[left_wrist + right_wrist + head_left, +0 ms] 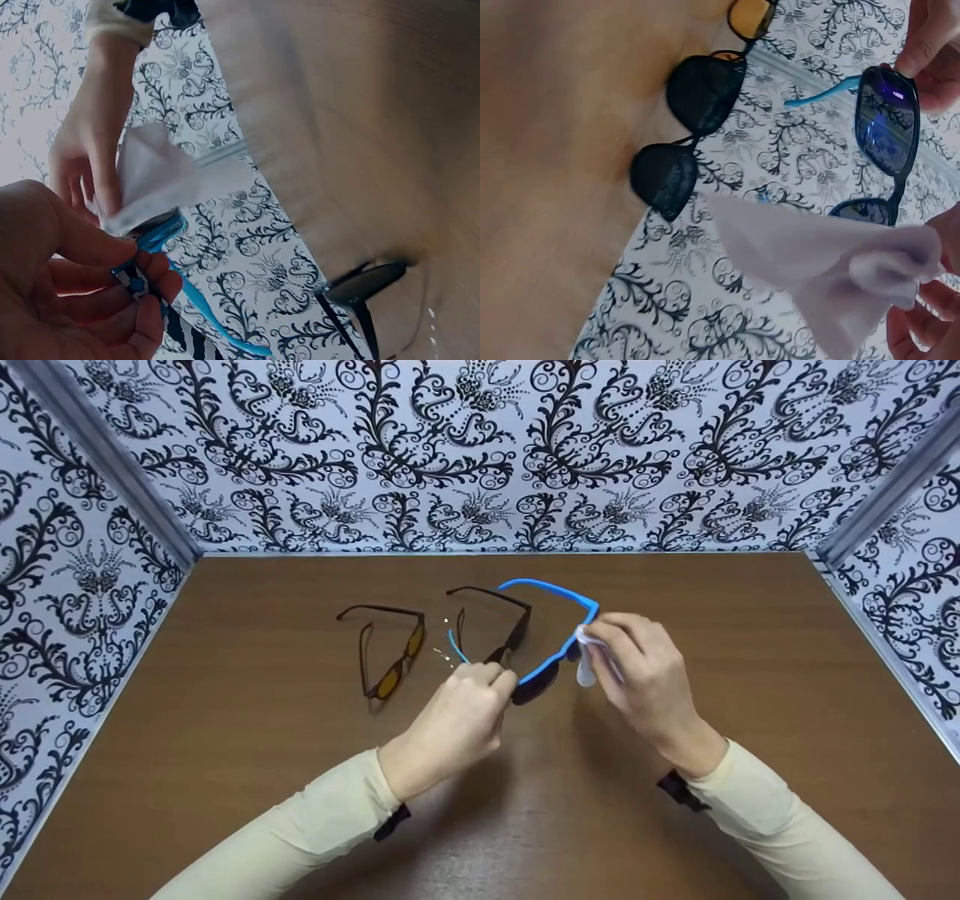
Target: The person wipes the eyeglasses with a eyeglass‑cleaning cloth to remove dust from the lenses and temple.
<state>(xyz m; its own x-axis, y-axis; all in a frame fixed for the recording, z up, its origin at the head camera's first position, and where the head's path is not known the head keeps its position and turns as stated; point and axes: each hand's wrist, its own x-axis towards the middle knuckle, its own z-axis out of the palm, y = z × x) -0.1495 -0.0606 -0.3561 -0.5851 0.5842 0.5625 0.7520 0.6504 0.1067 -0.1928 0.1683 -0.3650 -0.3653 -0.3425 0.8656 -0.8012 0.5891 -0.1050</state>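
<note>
Blue-framed sunglasses (555,588) with dark lenses are held above the table, their temples unfolded and pointing away from the person. At one front corner, the fingers and thumb of my left hand (457,712) pinch the frame. My right hand (645,675) grips a pale cloth (586,671) against the other lens. In the right wrist view the cloth (795,247) hangs in loose folds and covers part of that lens, while the lens (887,124) beside the left hand shows a bluish reflection. The left wrist view shows the left thumb (97,244) on the frame.
Black sunglasses (517,631) lie on the table (262,750) just behind the left hand, temples unfolded. To their left lie dark-framed glasses (388,681) with yellow lenses. Black-and-white patterned walls (480,457) stand at the back and both sides.
</note>
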